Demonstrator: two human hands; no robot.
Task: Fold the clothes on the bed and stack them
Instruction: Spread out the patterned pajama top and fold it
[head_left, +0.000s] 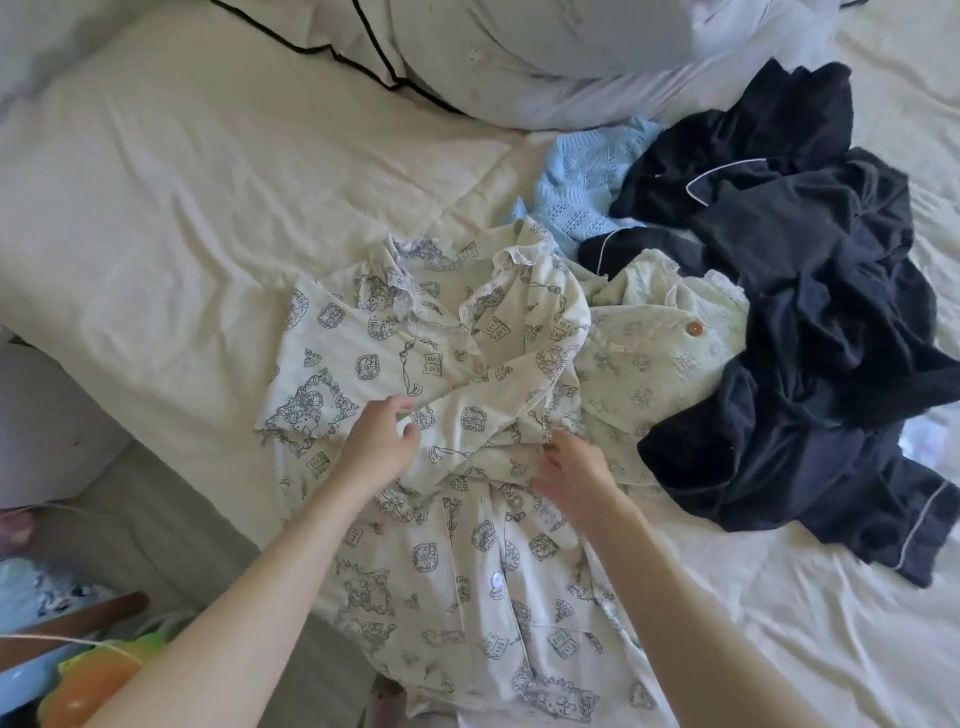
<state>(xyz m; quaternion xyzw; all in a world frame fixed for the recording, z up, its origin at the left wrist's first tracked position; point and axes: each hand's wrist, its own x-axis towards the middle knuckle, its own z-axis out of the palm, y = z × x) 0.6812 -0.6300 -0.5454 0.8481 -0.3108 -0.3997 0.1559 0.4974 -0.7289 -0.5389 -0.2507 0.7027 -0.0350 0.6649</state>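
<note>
We count four clothes on the bed (156, 218), a printed shirt (457, 545) near us and a pale shirt (654, 364), a blue knit (576, 187) and a dark pile (810, 312) far right, while our left hand (376, 441) pinches a printed sleeve (467, 410) and our right hand (574, 467) touches it, fingers loosely apart.

A bed (156, 218) in cream sheets carries a printed pyjama top (467, 519), a pale green garment (660, 374), dark navy clothes (805, 312) (crumpled), a light blue knit (582, 187) and pillows (519, 52).
</note>
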